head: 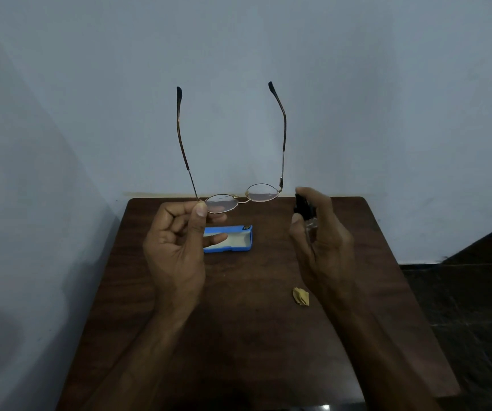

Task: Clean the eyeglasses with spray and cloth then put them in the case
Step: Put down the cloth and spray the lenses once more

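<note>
Spraying step: pinching gold wire-rimmed eyeglasses (262,192) in left hand (173,247), gripping black-capped clear spray bottle (302,207) in right hand (324,238). Next, probably: aim at lenses (220,203), press.

We count one eyeglasses (240,200), one spray bottle (305,213), one blue case (232,238), one yellow cloth (301,296), two hands.

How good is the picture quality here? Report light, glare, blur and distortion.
Head view: dim, bluish light, the table nearly black toward the bottom edge. Head view: faint pale sheen on the lenses of the eyeglasses, no strong glare. Head view: the spray bottle in the right hand is a dark, soft shape. Head view: wide-angle bend splays the table's sides.
</note>
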